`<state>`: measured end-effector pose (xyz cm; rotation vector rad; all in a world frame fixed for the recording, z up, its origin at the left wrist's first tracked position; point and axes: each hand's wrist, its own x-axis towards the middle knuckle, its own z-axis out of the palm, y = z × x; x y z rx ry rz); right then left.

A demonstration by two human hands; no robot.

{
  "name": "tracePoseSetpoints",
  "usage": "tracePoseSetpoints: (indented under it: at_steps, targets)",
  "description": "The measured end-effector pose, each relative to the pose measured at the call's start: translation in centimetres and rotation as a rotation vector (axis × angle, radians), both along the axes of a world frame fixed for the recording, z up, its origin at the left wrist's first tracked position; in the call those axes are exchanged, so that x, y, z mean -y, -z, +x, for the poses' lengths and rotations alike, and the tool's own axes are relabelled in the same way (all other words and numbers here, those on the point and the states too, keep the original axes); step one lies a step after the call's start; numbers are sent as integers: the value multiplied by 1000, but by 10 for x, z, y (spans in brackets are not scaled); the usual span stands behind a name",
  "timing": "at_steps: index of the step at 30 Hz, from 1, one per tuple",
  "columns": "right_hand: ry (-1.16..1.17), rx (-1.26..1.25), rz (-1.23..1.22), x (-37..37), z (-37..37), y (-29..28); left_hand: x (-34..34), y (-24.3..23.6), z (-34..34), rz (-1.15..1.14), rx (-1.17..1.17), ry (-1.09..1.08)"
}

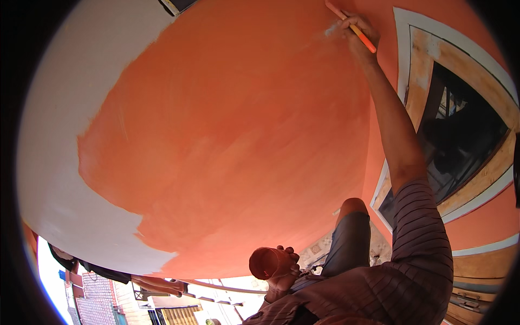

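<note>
My right hand is raised to the upper right, gripping a paintbrush with an orange handle. Its tip reaches the wall beside a small pale patch. The wall is mostly coated in orange paint, with an uneven edge against an unpainted whitish area along the left. My left hand is low in the middle of the view, wrapped round a cup with orange paint inside.
A wooden-framed window with white trim and dark glass is at the right, wooden panels below it. My bent knee is over a patterned floor. Another person's legs show at lower left, before a sunlit brick building.
</note>
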<state>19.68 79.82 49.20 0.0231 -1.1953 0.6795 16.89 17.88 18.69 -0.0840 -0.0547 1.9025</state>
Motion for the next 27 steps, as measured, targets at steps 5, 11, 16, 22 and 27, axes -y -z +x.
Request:
tracePoseSetpoints:
  at_steps: [5, 11, 16, 22, 27]
  targets:
    - [-125, 406, -8, 23, 35, 32, 0, -5, -3, -43, 11, 25]
    - [-316, 10, -166, 52, 56, -1, -12, -12, 4, -13, 32, 80]
    - [-363, -112, -483, 58, 1, -3, -6, -12, 4, -27, 20, 40]
    - [-158, -231, -454, 35, -9, 49, -1, -13, 3, -40, 31, -14]
    - [317, -40, -209, 38, 0, 39, 1, -12, 4, 0, 36, -8]
